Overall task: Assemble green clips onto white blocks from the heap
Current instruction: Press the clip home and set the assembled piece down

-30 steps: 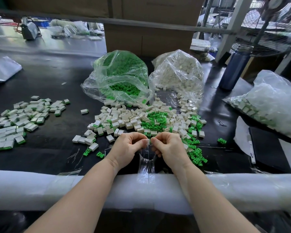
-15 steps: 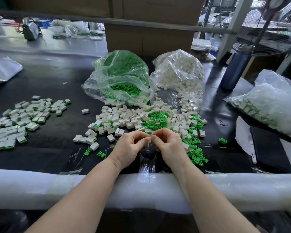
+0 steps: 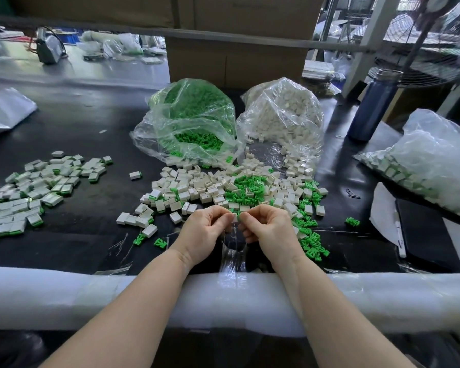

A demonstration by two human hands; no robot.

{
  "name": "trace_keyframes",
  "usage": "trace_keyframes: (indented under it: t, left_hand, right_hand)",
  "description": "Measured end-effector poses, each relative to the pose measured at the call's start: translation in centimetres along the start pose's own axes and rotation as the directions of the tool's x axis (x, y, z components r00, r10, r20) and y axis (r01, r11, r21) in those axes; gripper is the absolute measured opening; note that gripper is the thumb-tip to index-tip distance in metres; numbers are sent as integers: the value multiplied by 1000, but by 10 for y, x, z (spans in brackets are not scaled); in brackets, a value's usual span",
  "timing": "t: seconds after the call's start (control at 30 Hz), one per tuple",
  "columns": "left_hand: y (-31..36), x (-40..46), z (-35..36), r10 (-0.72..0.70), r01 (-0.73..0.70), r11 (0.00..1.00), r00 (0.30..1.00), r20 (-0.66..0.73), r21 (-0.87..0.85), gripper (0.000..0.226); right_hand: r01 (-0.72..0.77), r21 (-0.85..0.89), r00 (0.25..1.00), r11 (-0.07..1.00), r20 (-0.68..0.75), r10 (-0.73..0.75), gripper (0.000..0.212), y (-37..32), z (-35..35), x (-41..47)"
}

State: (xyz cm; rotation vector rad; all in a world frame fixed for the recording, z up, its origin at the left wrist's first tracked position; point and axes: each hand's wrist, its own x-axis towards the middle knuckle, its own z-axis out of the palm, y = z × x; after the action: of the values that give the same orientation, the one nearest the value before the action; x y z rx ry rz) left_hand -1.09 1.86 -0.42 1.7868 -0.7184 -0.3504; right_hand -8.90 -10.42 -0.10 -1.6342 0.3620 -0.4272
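Dozens of finished pieces (image 3: pixel 32 193) lie at the frame's left, yet I judge far more remains: the heap (image 3: pixel 231 188) of white blocks and green clips at centre, plus both bags behind. My left hand (image 3: pixel 205 231) and right hand (image 3: pixel 270 232) curl fingertip to fingertip, pinching a small white block (image 3: pixel 234 218) just below the heap; whether a clip is on it I cannot tell.
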Motion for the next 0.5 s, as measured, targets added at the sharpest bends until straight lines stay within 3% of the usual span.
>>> trace_keyframes:
  t: [0.1,0.5]
  left_hand:
    - [1,0,0,-13,13,1000,1000,22,-22,15]
    - [-2,-3,-2,-13,4,984,999,49,179,17]
  right_hand:
    - [-24,-41,1000,999,-11,24,19,1,2,1]
    - [-26,-281,999,959,17,32,22,3,2,3]
